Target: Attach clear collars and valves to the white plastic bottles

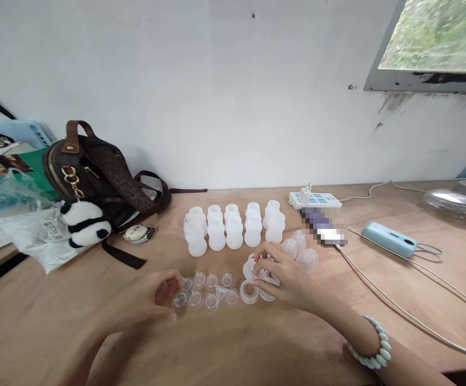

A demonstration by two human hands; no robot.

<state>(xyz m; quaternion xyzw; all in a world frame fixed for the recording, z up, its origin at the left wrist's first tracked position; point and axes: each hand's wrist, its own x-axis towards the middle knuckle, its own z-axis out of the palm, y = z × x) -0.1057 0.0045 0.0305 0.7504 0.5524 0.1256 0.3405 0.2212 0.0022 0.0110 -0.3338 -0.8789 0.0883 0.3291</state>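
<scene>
My left hand (162,297) lies at the left end of two rows of clear teat-like pieces (195,299). Its fingers are curved and apart from the thumb, beside the leftmost piece, with nothing visibly held. One funnel-shaped clear piece (220,293) rises higher than the others around it. To the right, my right hand (279,271) reaches over a cluster of whitish rings (249,292), thumb and fingers closed around a ring (251,267) and partly hiding it. Behind stand several frosted white wavy bottles (217,233) in two rows. Clear dome caps (307,260) sit just beyond my right hand.
A power strip (325,200), a pixelated phone-like item (322,225), a blue device (389,239) and white cables (401,308) occupy the right. At left are a brown backpack (91,177), a panda plush (86,224), a watch-like item (139,234) and a plastic bag (35,236).
</scene>
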